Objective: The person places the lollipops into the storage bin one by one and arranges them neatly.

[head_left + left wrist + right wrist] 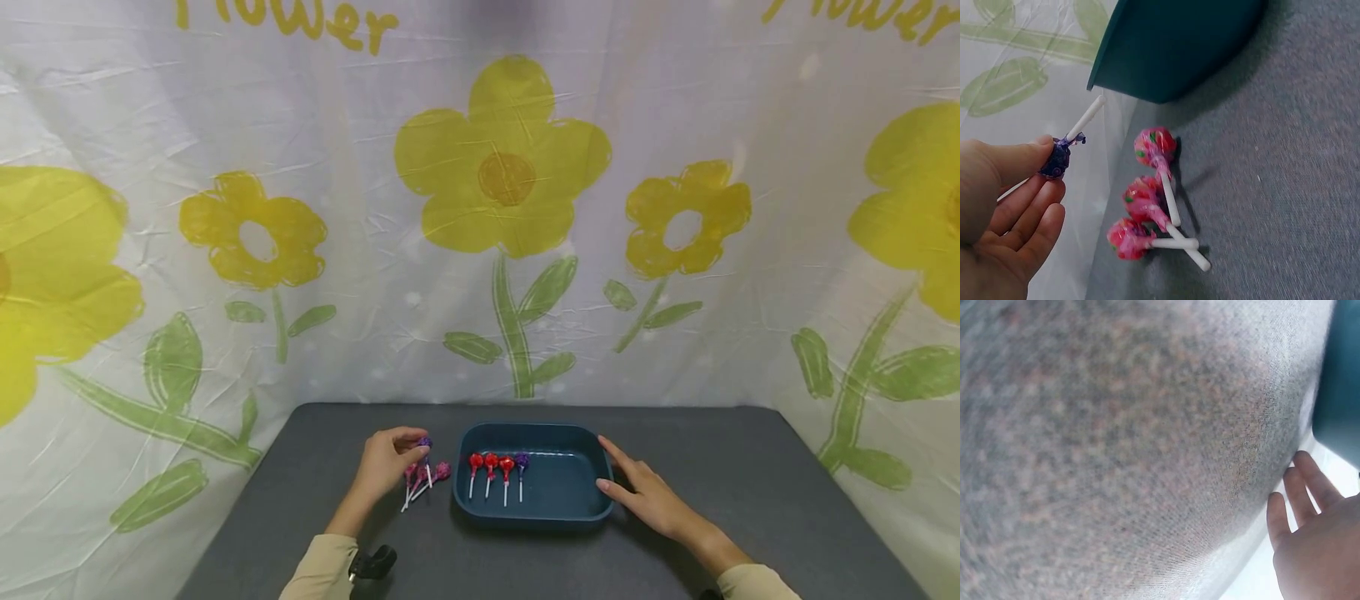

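My left hand (386,460) pinches a purple-wrapped lollipop (1058,157) by its candy head, its white stick pointing up in the left wrist view. Below that hand, three pink lollipops (1155,147) lie in a loose heap on the table, their sticks partly crossing. A dark teal tray (573,522) stands to the right of them. Inside it, three red lollipops (491,461) and one purple lollipop (522,461) are lined up on the left side, sticks toward me. At the tray's right side, my right hand (651,497) rests with fairly straight fingers, thumb and index fingertips at the rim.
A grey table (300,467) carries everything. Behind it hangs a white curtain (360,333) with yellow flowers painted on it. On the right wrist view, the tray's side wall (1341,394) shows beside the fingers.
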